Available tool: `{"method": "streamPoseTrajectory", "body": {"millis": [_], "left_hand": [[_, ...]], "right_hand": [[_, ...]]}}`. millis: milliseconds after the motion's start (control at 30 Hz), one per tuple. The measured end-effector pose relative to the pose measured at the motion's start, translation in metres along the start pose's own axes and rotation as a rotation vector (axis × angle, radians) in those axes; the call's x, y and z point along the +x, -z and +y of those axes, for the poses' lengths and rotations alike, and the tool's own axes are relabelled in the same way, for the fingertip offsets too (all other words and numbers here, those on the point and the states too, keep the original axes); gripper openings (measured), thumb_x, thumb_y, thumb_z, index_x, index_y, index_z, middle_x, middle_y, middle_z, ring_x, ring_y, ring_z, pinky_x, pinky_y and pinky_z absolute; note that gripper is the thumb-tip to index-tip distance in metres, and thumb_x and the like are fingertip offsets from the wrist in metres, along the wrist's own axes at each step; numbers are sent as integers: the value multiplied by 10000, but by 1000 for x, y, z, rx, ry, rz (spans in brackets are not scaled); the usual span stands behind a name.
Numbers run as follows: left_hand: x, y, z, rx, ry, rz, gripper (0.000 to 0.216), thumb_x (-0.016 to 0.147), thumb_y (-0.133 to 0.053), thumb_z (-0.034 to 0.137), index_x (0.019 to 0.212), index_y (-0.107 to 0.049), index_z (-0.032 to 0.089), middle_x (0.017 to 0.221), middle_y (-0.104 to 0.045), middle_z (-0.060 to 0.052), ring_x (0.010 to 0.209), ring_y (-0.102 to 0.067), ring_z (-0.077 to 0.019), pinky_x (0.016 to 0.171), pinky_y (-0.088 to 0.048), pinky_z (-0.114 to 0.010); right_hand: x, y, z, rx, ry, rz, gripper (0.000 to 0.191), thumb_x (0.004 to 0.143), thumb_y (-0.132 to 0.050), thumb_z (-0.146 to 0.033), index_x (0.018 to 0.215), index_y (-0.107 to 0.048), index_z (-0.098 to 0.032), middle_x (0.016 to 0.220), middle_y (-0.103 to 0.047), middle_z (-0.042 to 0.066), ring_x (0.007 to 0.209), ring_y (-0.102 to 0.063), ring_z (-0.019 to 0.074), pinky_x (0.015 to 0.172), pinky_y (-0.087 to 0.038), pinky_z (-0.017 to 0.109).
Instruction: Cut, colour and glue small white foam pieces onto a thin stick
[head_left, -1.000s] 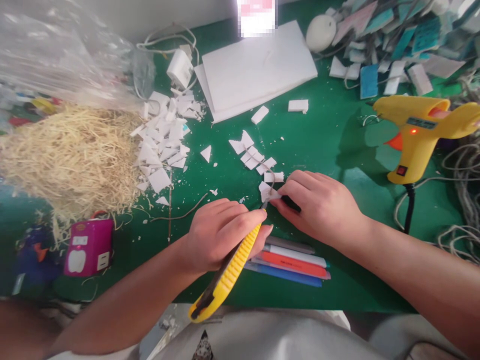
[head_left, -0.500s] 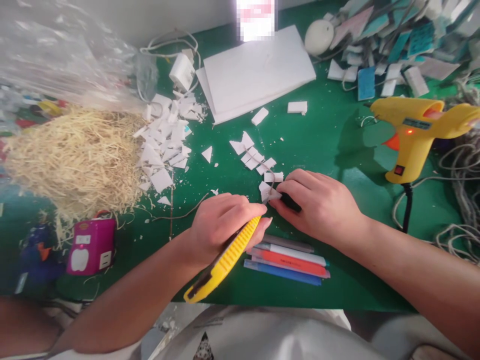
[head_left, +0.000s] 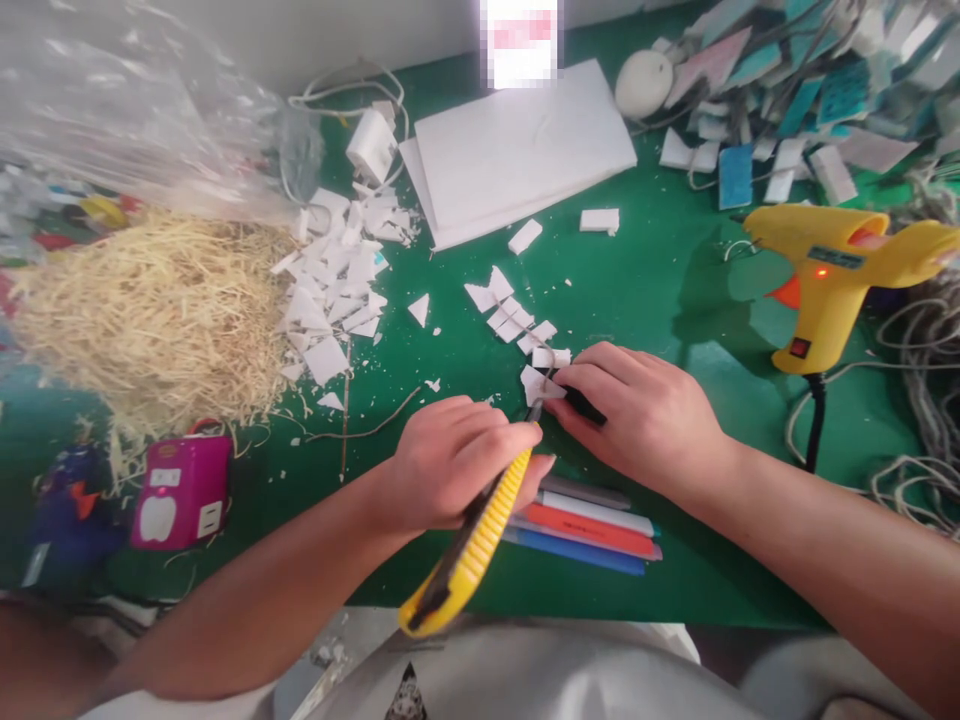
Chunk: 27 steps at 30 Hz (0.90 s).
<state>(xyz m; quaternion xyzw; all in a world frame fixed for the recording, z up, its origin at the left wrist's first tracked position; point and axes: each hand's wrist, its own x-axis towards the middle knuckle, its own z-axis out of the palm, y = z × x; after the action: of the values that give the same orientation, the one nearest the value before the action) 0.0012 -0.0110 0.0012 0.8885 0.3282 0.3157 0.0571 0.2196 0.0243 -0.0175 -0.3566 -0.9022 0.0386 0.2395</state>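
Note:
My left hand [head_left: 465, 460] is closed around a yellow and black utility knife [head_left: 480, 535], its blade end pointing away from me at a cut white foam-board piece [head_left: 538, 385]. The fingertips of my right hand [head_left: 645, 405] pinch that piece at its right edge. A black object [head_left: 583, 405] lies under the right fingers; its kind is hidden. The piece belongs to a line of white foam pieces [head_left: 510, 318] joined along a thin cord [head_left: 529, 333] on the green table. Just below the hands lie several pens, among them a red pen [head_left: 589, 530].
A yellow glue gun [head_left: 832, 270] with its red light on stands at right. White sheets [head_left: 525, 150] lie at the back. Foam scraps [head_left: 337, 290], straw [head_left: 165, 310] and a magenta power adapter [head_left: 182, 492] occupy the left. Piled blue and white pieces [head_left: 810, 100] fill the back right.
My left hand and the knife have shifted slightly right; the knife handle has swung steeper and its blade end meets the foam piece. My right hand stays nearly in place.

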Motion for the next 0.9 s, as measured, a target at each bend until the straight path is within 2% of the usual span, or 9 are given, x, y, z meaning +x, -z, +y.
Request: {"method": "streamPoseTrajectory", "body": {"millis": [100,233,367,567,900], "left_hand": [[1,1,0,-40,96,45,120,909,-633,161,1027,-608,164,750,-750,-9,577,-656,-124,576,-539,-253],[2,2,3,-36,161,24,135,931,-617,196,1064,-635,195,824,-784,-4,602,-691,-127,607,-573,-248],[0,-2,1,-42,168,20,140,937,-679,281,1035,-640,190,792,-773,-12,624,-701,-135,631,-586,-241],[4,-7,-1,-29,165,15,121,932,-608,151,1028,-671,189,850,-801,-13,661,-735,-119,675,-601,-199],[8,-8,1,-56,210,31,98,916,-611,143,960,-695,166,815,-796,-19,630,-727,-96,659,-597,-159]], "right_hand": [[0,0,0,11,7,7,217,998,-577,-247,851,-714,-165,818,-729,56,682,-639,150,587,-466,280],[0,0,1,12,0,19,200,991,-590,-236,874,-730,-154,831,-740,60,683,-652,153,583,-473,283],[-1,-1,1,32,17,30,199,993,-584,-212,888,-739,-145,830,-748,63,685,-663,158,574,-474,288],[-2,-4,0,30,34,25,222,1006,-573,-208,885,-748,-143,796,-738,57,682,-651,161,586,-460,302],[-3,-4,0,15,19,12,268,1022,-549,-217,841,-741,-166,785,-713,53,694,-596,156,598,-402,301]]}}
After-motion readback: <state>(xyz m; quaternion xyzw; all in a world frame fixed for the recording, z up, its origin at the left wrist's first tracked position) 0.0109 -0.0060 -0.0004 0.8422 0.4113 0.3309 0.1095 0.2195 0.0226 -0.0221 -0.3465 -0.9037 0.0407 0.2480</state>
